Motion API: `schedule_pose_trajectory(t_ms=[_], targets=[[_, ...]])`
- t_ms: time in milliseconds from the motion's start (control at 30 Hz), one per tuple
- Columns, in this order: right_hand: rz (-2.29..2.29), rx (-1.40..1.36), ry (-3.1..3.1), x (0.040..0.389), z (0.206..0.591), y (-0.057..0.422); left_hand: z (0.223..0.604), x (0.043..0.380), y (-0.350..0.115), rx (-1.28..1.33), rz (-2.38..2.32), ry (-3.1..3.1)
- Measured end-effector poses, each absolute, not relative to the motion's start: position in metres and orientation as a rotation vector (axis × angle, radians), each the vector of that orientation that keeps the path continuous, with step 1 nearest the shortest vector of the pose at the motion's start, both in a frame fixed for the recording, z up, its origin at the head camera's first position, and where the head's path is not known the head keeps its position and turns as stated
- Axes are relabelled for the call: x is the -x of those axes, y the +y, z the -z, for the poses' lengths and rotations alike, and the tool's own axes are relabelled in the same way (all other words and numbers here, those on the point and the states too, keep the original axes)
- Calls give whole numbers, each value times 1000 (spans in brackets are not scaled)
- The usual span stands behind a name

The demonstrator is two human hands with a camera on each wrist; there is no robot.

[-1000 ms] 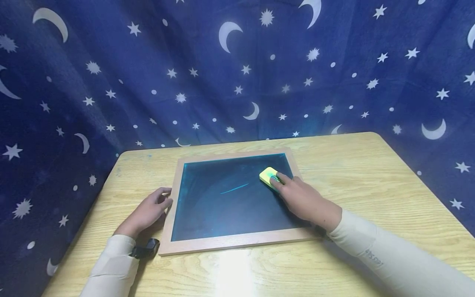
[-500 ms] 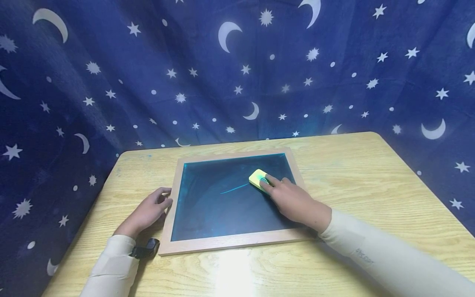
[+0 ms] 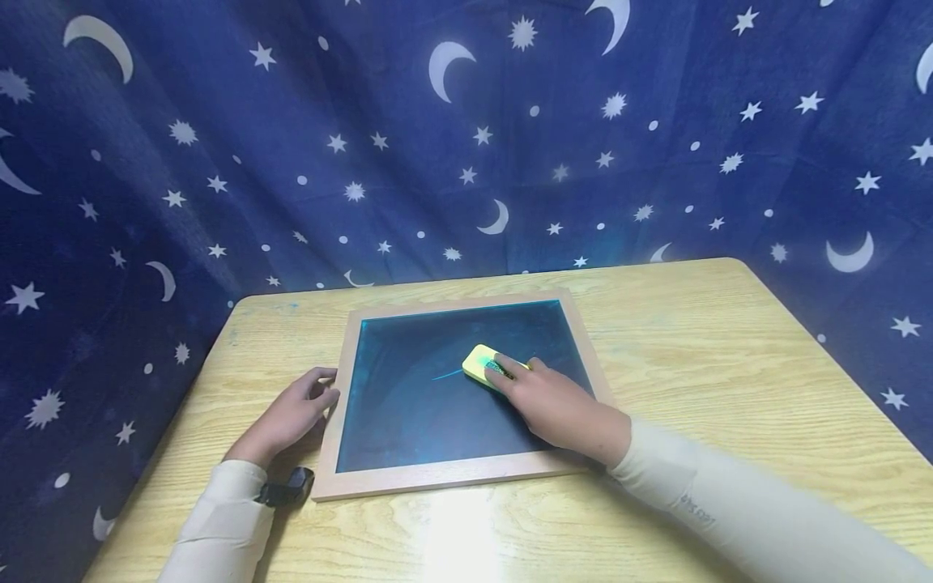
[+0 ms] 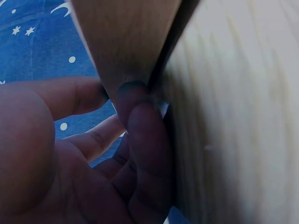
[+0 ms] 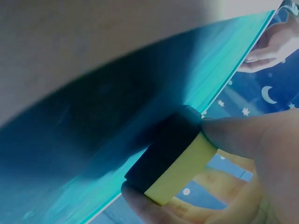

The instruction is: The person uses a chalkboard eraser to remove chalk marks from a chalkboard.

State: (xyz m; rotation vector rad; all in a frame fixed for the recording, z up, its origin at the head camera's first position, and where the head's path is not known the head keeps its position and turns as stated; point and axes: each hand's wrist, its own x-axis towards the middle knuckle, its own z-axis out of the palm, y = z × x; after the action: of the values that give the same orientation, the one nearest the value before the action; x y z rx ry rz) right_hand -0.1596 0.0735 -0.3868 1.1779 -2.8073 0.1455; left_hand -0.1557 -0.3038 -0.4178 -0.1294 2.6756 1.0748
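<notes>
A wood-framed chalkboard lies flat on the table, bearing a short thin blue chalk line. My right hand grips a yellow chalkboard eraser flat against the board, over the right end of the line. In the right wrist view, the eraser's dark felt side faces the board, with thumb and fingers on opposite sides of its yellow body. My left hand holds the frame's left edge. The left wrist view has its thumb and curled fingers against the wooden frame.
Light wood-grain table surrounds the board. A dark blue curtain with moons and stars hangs behind and at the sides. A black strap piece sits at the left wrist, near the board's lower left corner.
My right hand has slid the eraser leftward and slightly nearer across the board. It now covers the right part of the chalk line, so less of it shows. The left hand has stayed put.
</notes>
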Motion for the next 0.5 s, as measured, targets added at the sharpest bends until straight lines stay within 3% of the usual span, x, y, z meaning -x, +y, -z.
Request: schedule_pose_trajectory(t_ms=[500], targets=[[-61, -1307, -2759, 133, 389, 51, 419, 155, -303, 135, -1074, 2689]])
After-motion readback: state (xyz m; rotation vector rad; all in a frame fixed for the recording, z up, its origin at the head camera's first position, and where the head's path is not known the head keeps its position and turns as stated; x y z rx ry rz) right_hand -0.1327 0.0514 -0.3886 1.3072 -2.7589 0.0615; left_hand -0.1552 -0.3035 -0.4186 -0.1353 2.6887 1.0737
